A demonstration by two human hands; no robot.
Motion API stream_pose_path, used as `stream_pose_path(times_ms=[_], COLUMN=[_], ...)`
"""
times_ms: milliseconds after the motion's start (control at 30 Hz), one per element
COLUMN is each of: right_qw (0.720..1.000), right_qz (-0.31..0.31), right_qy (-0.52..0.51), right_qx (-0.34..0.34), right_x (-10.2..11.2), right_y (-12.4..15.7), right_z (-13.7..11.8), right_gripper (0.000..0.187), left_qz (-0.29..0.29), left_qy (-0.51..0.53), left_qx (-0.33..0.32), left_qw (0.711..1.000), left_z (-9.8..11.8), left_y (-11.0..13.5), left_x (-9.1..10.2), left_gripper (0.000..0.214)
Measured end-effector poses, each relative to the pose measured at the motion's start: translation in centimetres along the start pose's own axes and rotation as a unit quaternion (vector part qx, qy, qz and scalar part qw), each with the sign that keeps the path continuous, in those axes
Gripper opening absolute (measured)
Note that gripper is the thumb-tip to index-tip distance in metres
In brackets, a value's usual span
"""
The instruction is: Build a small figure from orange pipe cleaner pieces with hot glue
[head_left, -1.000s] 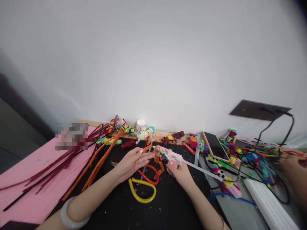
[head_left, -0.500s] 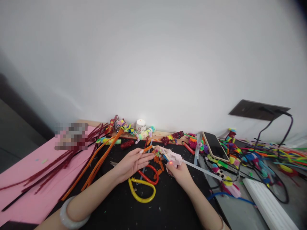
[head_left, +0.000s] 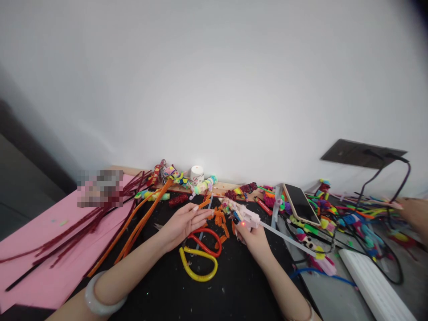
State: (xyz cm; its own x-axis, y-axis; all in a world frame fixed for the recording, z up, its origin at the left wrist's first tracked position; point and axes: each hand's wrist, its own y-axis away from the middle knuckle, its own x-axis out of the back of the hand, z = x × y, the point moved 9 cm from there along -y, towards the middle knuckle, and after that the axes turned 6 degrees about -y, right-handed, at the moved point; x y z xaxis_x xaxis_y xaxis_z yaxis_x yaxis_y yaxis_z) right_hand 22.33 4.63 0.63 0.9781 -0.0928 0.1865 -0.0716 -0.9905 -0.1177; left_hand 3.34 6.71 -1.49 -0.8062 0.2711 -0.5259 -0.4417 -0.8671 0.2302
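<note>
My right hand (head_left: pixel 251 237) is closed round a small pink glue gun (head_left: pixel 246 217) with a red light lit and a pale glue stick (head_left: pixel 284 237) trailing from its back. The gun's nozzle points left at a small multicoloured pipe-cleaner piece (head_left: pixel 226 207). My left hand (head_left: pixel 183 222) lies palm up beside it, fingers stretched toward short orange pipe-cleaner bits (head_left: pixel 218 219); whether its fingertips hold anything is unclear. Under my hands lie a red loop (head_left: pixel 207 240) and a yellow loop (head_left: pixel 198 265) on the black mat (head_left: pixel 160 290).
Long orange stems (head_left: pixel 140 223) and dark red stems (head_left: pixel 67 236) lie on a pink sheet (head_left: pixel 40 272) at left. A white jar (head_left: pixel 197 174), finished figures, a phone (head_left: pixel 300 204), cables and a white bar (head_left: pixel 374 285) are at right. Another person's hand (head_left: pixel 414 214) is at the far right.
My right hand and the glue gun have shifted slightly right and up. My left hand has moved a little up. The other person's hand at the far right left view, then came back higher.
</note>
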Motion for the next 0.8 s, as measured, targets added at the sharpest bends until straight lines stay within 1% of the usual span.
stream_pose_path(times_ms=[100,200,267,367,500,567,633,700,800], right_qw=[0.999,0.996,0.994,0.988,0.981,0.979,0.979,0.979,0.982], right_qz=[0.027,0.055,0.075,0.112,0.139,0.147,0.158,0.174,0.18], right_qy=[-0.033,-0.063,-0.078,-0.107,-0.137,-0.139,-0.131,-0.107,-0.051], right_qx=[-0.027,-0.019,-0.012,-0.005,0.009,0.011,0.003,-0.014,-0.039], right_x=[0.6,1.1,1.5,2.2,2.6,2.7,2.9,3.2,3.5], right_y=[0.0,0.0,0.1,0.1,0.2,0.2,0.2,0.1,0.0], right_z=[0.7,0.7,0.6,0.4,-0.1,-0.2,0.0,0.5,1.2], right_gripper=[0.025,0.028,0.03,0.029,0.028,0.029,0.03,0.032,0.035], left_qz=[0.022,0.047,0.057,0.086,0.161,0.191,0.208,0.21,0.198], left_qy=[-0.001,0.0,0.0,-0.01,-0.036,-0.052,-0.073,-0.092,-0.111], left_qx=[-0.01,-0.023,-0.044,-0.102,-0.186,-0.218,-0.234,-0.238,-0.234], left_qw=[1.0,0.999,0.997,0.991,0.969,0.956,0.947,0.944,0.945], left_z=[0.4,0.8,1.2,2.3,4.1,4.8,5.1,5.1,4.7], left_y=[0.0,-0.1,-0.1,0.0,0.5,0.8,0.9,0.8,0.6], left_x=[0.3,0.8,1.2,2.1,3.8,4.6,5.1,5.2,5.0], left_gripper=[0.015,0.015,0.015,0.015,0.012,0.014,0.019,0.024,0.028])
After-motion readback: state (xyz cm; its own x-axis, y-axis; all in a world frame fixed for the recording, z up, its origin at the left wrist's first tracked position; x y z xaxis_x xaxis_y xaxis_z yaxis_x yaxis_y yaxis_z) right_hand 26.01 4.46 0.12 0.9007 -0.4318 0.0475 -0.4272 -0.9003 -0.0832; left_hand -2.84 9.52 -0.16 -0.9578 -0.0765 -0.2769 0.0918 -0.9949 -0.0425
